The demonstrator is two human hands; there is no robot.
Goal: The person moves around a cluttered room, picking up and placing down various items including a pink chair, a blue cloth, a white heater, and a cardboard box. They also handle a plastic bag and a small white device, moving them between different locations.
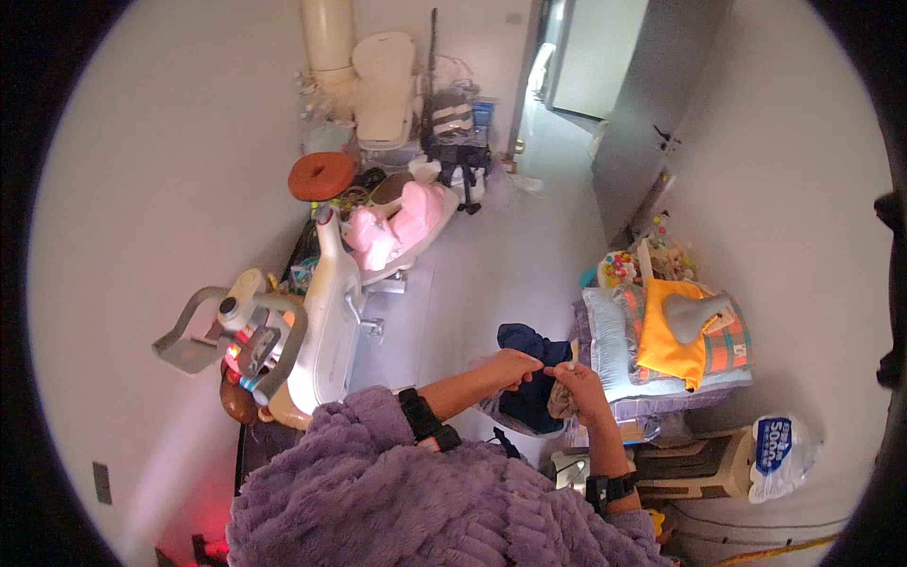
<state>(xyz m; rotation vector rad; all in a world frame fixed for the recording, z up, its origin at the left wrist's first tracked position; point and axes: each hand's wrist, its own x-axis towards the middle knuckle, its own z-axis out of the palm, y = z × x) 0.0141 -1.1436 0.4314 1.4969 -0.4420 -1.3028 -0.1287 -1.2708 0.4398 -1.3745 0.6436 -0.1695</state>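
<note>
My left hand [516, 368] and my right hand [582, 386] meet at the fingertips in front of me, over dark navy cloth [531, 404]. A bunched brown-beige cloth [561, 401] hangs in my right hand, against the palm and fingers. The fingers of my left hand are bent and pinched near the right fingertips; whatever lies between them is too small to make out. The navy cloth sits in what looks like a clear plastic bag [509, 419], partly hidden by my hands. Black straps are around both forearms.
An exercise bike [322, 326] stands at the left, beside a pink padded baby bath seat [404, 220]. To the right, a stack of cushions [602, 340] carries a yellow cloth bag [666, 326]. A packed plastic bag [776, 461] lies farther right. A grey door [652, 106] stands ajar ahead.
</note>
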